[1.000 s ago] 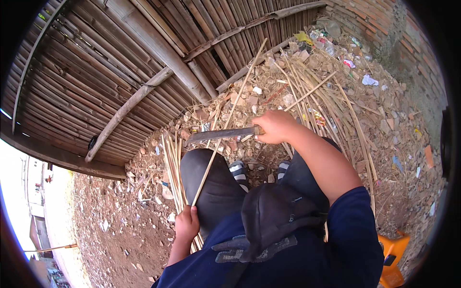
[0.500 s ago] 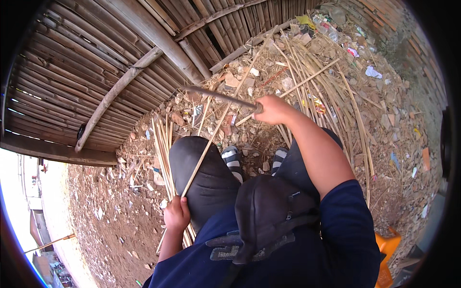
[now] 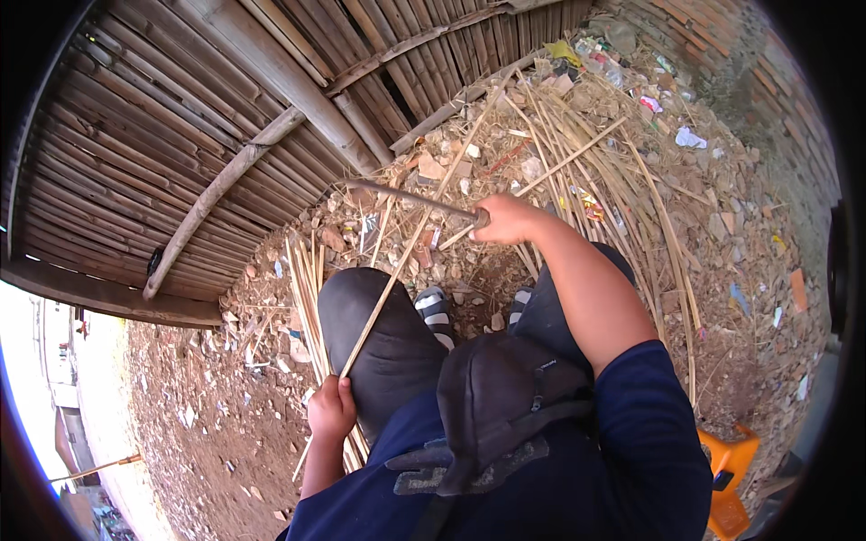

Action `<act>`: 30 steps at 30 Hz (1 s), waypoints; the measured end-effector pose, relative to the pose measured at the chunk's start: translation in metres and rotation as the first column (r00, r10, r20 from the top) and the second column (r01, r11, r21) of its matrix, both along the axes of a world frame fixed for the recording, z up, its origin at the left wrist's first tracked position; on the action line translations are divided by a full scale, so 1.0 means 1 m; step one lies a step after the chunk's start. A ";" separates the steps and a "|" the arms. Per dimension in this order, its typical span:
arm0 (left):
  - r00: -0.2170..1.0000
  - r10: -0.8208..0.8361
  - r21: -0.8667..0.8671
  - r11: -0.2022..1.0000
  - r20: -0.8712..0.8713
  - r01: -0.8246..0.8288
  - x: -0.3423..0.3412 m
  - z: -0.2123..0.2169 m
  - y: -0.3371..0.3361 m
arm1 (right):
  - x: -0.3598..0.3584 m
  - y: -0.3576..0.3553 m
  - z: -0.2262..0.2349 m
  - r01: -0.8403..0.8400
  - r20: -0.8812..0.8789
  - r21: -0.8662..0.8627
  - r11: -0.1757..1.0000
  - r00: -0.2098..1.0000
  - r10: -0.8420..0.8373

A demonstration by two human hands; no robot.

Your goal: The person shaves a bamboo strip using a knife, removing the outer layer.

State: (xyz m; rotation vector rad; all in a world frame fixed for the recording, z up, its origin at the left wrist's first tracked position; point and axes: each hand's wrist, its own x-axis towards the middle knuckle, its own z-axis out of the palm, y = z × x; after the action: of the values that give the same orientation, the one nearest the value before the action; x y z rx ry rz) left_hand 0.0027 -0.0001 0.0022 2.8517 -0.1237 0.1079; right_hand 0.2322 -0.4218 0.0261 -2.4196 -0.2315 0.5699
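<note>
My left hand is closed around the lower end of a long, pale bamboo strip, beside my left knee. The strip slants up over that knee toward the far debris. In my right hand is the handle of a long knife. Its narrow dark blade points left and crosses the strip in the picture; whether they touch I cannot tell. A bundle of split bamboo strips lies along the outside of my left leg, passing under my left forearm.
Many bamboo strips lie spread to the right over rubble and litter. A bamboo-slat wall stands at left and ahead, a brick wall at right. An orange plastic chair is behind my right elbow. A dark bag hangs at my chest.
My right hand and the knife have shifted slightly left and down. The left hand keeps its hold on the strip. The whole view has tilted a little.
</note>
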 end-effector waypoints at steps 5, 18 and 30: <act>0.998 0.019 0.016 1.000 -0.063 -0.018 0.001 0.016 -0.001 | 0.002 -0.022 -0.021 0.233 0.252 0.108 0.966 0.934 -0.253; 0.984 0.013 -0.121 0.992 -0.179 -0.035 0.000 0.021 0.002 | -0.025 -0.001 0.007 0.018 0.332 -0.223 0.975 0.941 0.059; 0.999 -0.008 -0.138 0.990 -0.042 0.002 0.012 -0.006 0.014 | 0.003 0.008 0.004 0.021 0.079 -0.037 0.999 0.997 -0.018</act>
State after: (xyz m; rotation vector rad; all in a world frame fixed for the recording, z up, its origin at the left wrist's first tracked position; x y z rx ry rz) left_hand 0.0151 0.0141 -0.0035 2.7136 -0.1107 0.0524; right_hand 0.2348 -0.4139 0.0301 -2.4810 -0.2321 0.4751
